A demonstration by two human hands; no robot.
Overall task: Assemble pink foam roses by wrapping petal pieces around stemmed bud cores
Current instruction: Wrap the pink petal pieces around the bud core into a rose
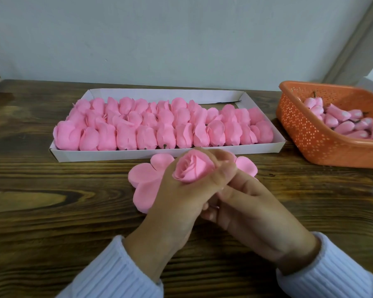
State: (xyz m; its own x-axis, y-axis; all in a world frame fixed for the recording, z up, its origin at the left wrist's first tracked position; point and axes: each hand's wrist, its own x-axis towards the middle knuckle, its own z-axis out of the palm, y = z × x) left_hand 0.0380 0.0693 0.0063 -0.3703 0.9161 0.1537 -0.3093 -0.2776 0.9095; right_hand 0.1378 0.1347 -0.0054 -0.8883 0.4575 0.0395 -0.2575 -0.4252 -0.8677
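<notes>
Left hand (177, 196) grips a rose (191, 168) over a flat petal piece (143, 181) on the near bench (52, 207). Right hand (256, 214) curls beneath; its hold cannot be told.

Soft, even daylight, faint shadows; wide-angle bending at edges (the orange basket (323, 134) looks motion-blurred).

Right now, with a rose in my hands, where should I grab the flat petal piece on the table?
Probably pinch the outer edge of a left lobe of the petal piece, coming from the left. It lies flat on the table, so it needs lifting by a rim, and those lobes stick out clear of the left hand holding the rose.
</notes>
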